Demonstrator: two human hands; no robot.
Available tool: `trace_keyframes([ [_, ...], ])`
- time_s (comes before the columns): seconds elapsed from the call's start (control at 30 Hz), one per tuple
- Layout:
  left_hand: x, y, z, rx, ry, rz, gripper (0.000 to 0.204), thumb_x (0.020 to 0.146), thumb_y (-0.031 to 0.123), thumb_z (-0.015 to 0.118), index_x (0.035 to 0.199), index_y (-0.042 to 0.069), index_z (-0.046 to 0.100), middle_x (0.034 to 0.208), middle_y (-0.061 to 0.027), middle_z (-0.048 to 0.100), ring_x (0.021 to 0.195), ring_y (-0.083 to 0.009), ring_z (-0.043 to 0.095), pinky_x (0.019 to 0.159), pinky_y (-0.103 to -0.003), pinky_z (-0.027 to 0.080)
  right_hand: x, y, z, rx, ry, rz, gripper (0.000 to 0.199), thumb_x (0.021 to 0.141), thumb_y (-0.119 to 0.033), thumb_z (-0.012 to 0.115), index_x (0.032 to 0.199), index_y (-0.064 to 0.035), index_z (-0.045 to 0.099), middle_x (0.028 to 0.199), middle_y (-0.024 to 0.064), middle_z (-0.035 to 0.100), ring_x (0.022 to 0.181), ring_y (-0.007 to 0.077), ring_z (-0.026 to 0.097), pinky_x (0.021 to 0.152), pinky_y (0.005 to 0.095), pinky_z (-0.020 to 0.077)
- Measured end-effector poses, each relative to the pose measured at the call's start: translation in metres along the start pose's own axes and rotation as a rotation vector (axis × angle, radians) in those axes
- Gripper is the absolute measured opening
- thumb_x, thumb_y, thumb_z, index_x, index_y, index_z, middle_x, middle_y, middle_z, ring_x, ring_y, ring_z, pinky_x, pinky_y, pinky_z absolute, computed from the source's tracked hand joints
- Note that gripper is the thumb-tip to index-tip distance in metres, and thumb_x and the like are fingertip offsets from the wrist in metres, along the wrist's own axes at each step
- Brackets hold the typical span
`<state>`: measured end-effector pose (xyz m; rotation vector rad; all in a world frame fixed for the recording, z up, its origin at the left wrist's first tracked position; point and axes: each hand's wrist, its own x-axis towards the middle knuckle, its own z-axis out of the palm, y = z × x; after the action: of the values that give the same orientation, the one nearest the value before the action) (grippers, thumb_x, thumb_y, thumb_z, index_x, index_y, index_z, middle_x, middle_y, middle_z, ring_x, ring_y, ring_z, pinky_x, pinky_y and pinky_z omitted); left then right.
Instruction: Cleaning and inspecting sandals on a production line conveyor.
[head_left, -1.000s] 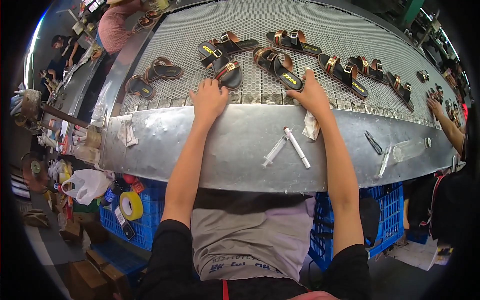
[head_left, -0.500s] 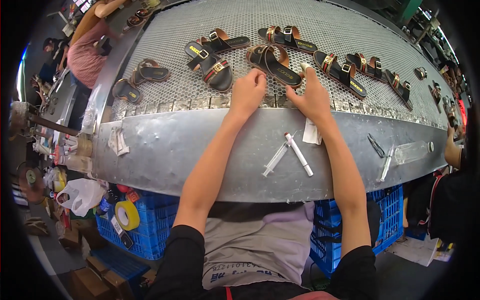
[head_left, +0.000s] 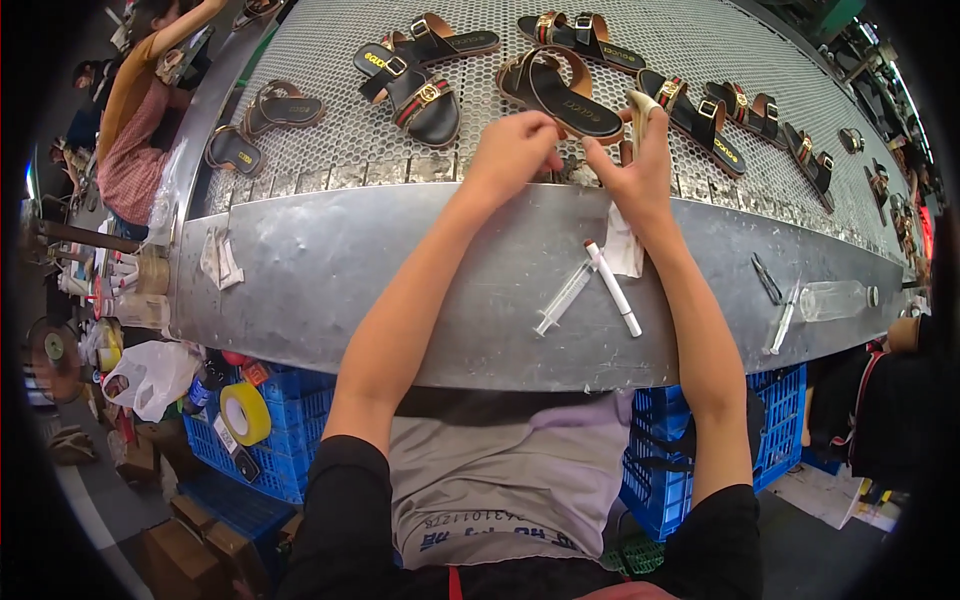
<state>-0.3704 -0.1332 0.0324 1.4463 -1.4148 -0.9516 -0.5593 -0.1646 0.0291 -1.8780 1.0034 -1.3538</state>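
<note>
My left hand has its fingers curled together beside the near edge of a black strapped sandal. What its fingertips hold, if anything, is hidden. My right hand is at the heel end of the same sandal, a folded cream cloth caught in its fingers. The sandal lies on the perforated mesh surface, heel toward me. Close on the right is another black sandal with a gold buckle and striped strap. To the left, a pair of matching sandals lies partly overlapping.
On the metal ledge lie a syringe, a white marker, crumpled paper, tweezers, a second syringe and a clear bottle. Blue crates stand below. Another person sits at far left.
My left hand has moved right, toward the sandal's heel. The cream cloth in my right hand shows more now. The whole view has shifted, so the sandals appear higher.
</note>
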Motion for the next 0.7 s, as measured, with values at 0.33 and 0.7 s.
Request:
trace_keyframes([
  [0.33,-0.007,-0.003,0.006,-1.242,-0.355,-0.259,0.041,0.104,0.031,0.054,0.128,-0.003,0.058,0.126,-0.0212,0.066,0.125,-0.0343,0.063,0.105,-0.05,0.054,-0.004,0.004,0.004,0.065,-0.033,-0.045,0.067,0.084,-0.015,0.081,0.14,-0.0023,0.045,0.121,0.0092,0.055,0.099,0.0156,0.063,0.077,0.0287,0.0543],
  [0.7,-0.008,-0.002,0.006,-1.238,-0.16,-0.019,0.045,0.104,0.01,0.055,0.147,0.002,0.046,0.138,-0.0124,0.062,0.128,-0.0303,0.06,0.106,-0.048,0.055,-0.003,-0.01,-0.002,0.283,-0.205,0.004,0.046,0.095,-0.016,0.071,0.134,-0.003,0.05,0.107,0.003,0.064,0.068,0.0031,0.053,0.056,0.0224,0.0416],
])
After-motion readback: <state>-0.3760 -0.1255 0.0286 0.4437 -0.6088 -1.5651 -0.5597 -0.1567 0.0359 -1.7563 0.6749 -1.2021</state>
